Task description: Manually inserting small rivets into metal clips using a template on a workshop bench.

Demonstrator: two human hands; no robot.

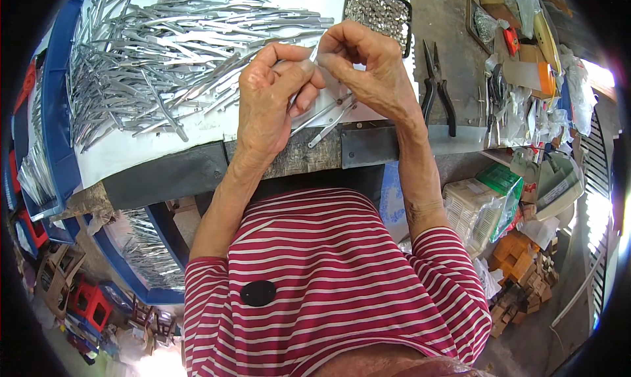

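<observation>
Above the table's front edge, my left hand (273,91) and my right hand (371,65) meet with fingers pinched. Between their fingertips shows a thin, shiny metal strip (315,50); most of it is hidden by the fingers. Below the hands, a couple of narrow metal strips (332,123) lie near the edge, one with a small hole in its end. To the left spreads a large, tangled pile of similar silvery strips (177,45) on a white sheet (135,155). Beyond my right hand stands a black tray (409,32) full of small metal pieces (374,12).
Black-handled pliers (436,91) lie right of my right hand. Further right are hand tools (496,88), plastic bags and small boxes. A blue bin (62,114) borders the pile's left side. Another blue bin (141,288) with strips sits below the table, and wooden blocks (522,285) lie lower right.
</observation>
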